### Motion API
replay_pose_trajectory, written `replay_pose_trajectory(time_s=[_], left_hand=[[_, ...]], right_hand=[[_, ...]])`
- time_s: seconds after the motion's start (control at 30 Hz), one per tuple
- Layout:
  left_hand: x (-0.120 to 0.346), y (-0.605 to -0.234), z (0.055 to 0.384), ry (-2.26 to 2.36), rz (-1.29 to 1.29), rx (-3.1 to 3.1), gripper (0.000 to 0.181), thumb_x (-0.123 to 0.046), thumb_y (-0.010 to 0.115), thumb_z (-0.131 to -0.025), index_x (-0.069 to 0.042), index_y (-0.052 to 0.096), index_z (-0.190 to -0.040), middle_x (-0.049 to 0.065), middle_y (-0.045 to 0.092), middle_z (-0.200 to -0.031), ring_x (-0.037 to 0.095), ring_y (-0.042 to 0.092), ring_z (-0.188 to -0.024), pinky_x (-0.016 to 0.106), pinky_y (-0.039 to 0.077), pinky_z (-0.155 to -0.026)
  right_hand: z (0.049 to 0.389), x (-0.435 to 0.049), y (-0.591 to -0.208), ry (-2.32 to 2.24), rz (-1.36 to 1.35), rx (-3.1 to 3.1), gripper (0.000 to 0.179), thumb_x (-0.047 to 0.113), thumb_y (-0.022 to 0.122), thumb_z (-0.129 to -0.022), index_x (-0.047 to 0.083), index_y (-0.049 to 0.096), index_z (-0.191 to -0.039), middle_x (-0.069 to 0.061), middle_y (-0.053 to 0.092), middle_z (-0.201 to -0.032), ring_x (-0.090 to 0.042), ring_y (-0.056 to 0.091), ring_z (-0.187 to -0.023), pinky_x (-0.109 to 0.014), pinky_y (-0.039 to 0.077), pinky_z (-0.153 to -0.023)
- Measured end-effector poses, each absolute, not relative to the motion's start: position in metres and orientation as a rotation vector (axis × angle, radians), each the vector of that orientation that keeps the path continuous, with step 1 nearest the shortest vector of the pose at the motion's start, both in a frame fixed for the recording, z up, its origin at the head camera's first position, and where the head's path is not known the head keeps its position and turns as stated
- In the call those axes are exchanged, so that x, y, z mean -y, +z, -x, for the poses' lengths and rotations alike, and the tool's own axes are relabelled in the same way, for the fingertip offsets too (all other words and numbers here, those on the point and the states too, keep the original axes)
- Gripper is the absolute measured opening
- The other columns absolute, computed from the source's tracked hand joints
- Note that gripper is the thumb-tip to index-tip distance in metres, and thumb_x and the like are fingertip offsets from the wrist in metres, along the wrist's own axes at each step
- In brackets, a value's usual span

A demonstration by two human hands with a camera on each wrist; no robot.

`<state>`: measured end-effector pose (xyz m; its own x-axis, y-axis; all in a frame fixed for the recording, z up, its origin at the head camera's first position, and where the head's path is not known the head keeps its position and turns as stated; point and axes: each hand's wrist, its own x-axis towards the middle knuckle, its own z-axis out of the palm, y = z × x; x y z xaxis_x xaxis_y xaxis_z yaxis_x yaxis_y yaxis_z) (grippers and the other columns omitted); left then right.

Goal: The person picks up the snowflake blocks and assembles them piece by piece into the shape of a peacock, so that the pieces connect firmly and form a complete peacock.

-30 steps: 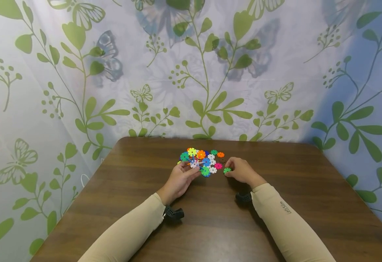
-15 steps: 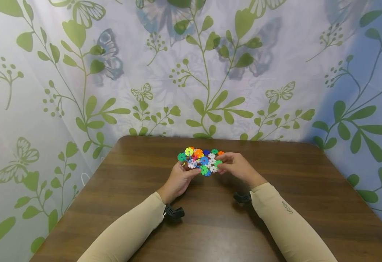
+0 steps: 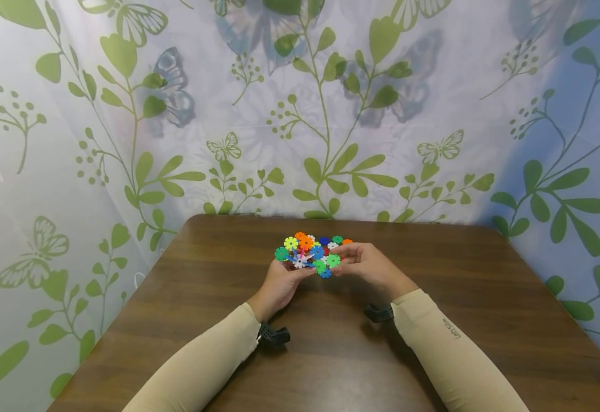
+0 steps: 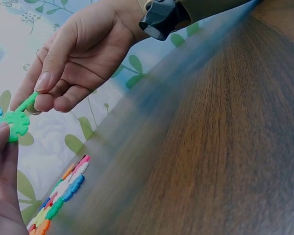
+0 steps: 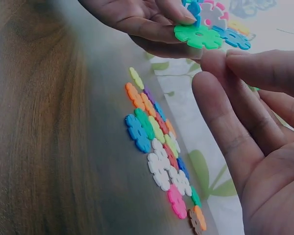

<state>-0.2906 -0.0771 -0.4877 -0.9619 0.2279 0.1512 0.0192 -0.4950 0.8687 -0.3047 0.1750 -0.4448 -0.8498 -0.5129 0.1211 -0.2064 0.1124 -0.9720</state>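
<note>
My left hand (image 3: 275, 289) holds a cluster of joined snowflake discs (image 3: 305, 243), notched plastic flower shapes in orange, yellow, green, blue and white, raised above the table. In the left wrist view its thumb presses on a light green disc (image 4: 15, 125) of that cluster. My right hand (image 3: 374, 268) pinches a single green snowflake disc (image 3: 333, 261) between thumb and fingers, right beside the cluster. That disc appears edge-on (image 4: 27, 102) in the left wrist view, close to the cluster's light green disc; whether the two touch I cannot tell. Fingers mostly hide it in the right wrist view.
Behind the hands, several loose snowflake discs (image 5: 159, 169) lie flat on the brown wooden table (image 3: 325, 355), in white, pink, orange, blue and other colours. A leaf-printed curtain (image 3: 258, 114) hangs past the far edge. Each wrist wears a black camera mount (image 3: 274, 336).
My right hand has lifted the green disc off the table and carried it left to the cluster. The cluster in my left hand has tilted and shifted slightly left.
</note>
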Motion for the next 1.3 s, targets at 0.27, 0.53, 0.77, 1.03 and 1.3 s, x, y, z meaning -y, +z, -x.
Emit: replay_pose_trajectory(time_s=[0.27, 0.53, 0.77, 1.03, 1.3], left_hand=[[0.077, -0.487, 0.291, 2.586, -0.379, -1.567, 0.066, 0.017, 0.077, -0.087, 0.003, 0.049, -0.146, 0.02, 0.058, -0.144, 0.035, 0.059, -0.13, 0.042, 0.052, -0.102], [0.078, -0.488, 0.291, 2.585, -0.401, -1.609, 0.064, 0.016, 0.079, -0.087, 0.005, 0.051, -0.143, 0.02, 0.06, -0.142, 0.035, 0.06, -0.129, 0.042, 0.053, -0.1], [0.079, -0.486, 0.289, 2.626, -0.361, -1.574, 0.059, 0.014, 0.078, -0.088, 0.006, 0.053, -0.141, 0.021, 0.063, -0.139, 0.036, 0.063, -0.124, 0.048, 0.053, -0.1], [0.079, -0.487, 0.289, 2.644, -0.449, -1.549, 0.056, 0.017, 0.075, -0.09, 0.006, 0.055, -0.141, 0.023, 0.062, -0.139, 0.037, 0.064, -0.124, 0.051, 0.053, -0.099], [0.079, -0.49, 0.291, 2.67, -0.591, -1.548, 0.049, 0.021, 0.07, -0.091, 0.006, 0.059, -0.136, 0.023, 0.066, -0.134, 0.035, 0.066, -0.119, 0.047, 0.055, -0.097]], right_hand=[[0.303, -0.175, -0.443, -1.765, 0.712, -2.183, 0.041, 0.001, 0.08, -0.094, -0.005, 0.068, -0.132, -0.023, 0.071, -0.105, -0.033, 0.072, -0.091, -0.05, 0.059, -0.089], [0.303, -0.176, -0.443, -1.752, 0.699, -2.158, 0.036, 0.001, 0.076, -0.097, -0.004, 0.068, -0.132, -0.023, 0.072, -0.103, -0.043, 0.072, -0.095, -0.046, 0.059, -0.091], [0.304, -0.176, -0.447, -1.766, 0.699, -2.137, 0.035, 0.004, 0.078, -0.096, -0.003, 0.07, -0.13, -0.022, 0.072, -0.103, -0.045, 0.072, -0.096, -0.043, 0.06, -0.09], [0.302, -0.17, -0.455, -1.907, 0.691, -1.972, 0.034, -0.001, 0.074, -0.098, -0.007, 0.067, -0.131, -0.038, 0.065, -0.115, -0.04, 0.074, -0.097, -0.054, 0.055, -0.095], [0.302, -0.162, -0.462, -2.096, 0.628, -1.731, 0.034, -0.012, 0.062, -0.101, -0.015, 0.061, -0.135, -0.036, 0.063, -0.12, -0.029, 0.073, -0.093, -0.047, 0.057, -0.095]])
